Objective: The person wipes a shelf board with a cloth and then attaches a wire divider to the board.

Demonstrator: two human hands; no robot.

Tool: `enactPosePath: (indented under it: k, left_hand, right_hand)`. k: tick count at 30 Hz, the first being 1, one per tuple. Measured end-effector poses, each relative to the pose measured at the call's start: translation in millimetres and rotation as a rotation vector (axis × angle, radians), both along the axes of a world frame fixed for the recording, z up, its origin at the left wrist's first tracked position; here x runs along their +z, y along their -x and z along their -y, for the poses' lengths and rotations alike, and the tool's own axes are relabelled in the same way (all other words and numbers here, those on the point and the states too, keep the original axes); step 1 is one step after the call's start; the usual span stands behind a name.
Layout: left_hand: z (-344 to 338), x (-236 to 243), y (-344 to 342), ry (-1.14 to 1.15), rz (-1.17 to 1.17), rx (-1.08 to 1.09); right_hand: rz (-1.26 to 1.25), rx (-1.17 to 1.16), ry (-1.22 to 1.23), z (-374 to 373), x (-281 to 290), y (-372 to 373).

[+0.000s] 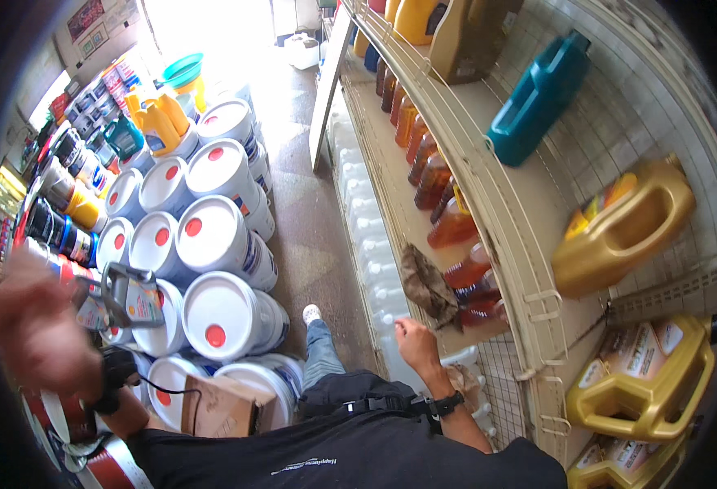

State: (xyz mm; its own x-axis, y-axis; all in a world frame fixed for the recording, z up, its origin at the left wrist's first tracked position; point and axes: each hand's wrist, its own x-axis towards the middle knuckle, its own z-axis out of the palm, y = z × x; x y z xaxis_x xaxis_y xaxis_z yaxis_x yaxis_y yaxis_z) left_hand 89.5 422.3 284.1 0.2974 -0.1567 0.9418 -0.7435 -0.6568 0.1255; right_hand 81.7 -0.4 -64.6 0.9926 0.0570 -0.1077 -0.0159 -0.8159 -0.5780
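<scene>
My left hand [45, 326] is smeared by motion at the far left, beside a grey jug with a handle [134, 297] that stands on the white buckets. Whether its fingers hold anything is not visible. Lower right of the middle, the fingers of my right hand [417, 346] are curled in; what they hold, if anything, is hidden. A crumpled brown rag [426, 285] lies just beyond this hand at the low shelf's edge. Bottles of red-amber liquid [454, 224] line that shelf behind the rag.
White buckets with red caps [212, 232] are stacked on the left. A teal jug [538, 98] and gold jugs [627, 228] stand on the right shelving [489, 191]. A narrow aisle floor [297, 196] runs between, with a cardboard box [224, 407] near my left side.
</scene>
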Motion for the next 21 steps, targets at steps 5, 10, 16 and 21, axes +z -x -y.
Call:
enactPosePath:
  k: [5, 10, 16, 21]
  left_hand:
    - [29, -153, -196, -0.906, -0.82, -0.218]
    - [6, -252, -216, -0.666, -1.171, -0.696]
    - [-11, -284, -248, 0.012, -1.418, -0.619]
    - [-31, -293, -304, 0.187, -1.497, -0.468]
  right_hand:
    - [0.019, 0.368, -0.111, -71, 15, -108]
    - [0.101, 0.467, -0.094, -133, 44, -220]
    - [0.027, 0.366, -0.162, -162, 27, -310]
    - [-0.073, 0.405, -0.102, -178, 10, -402]
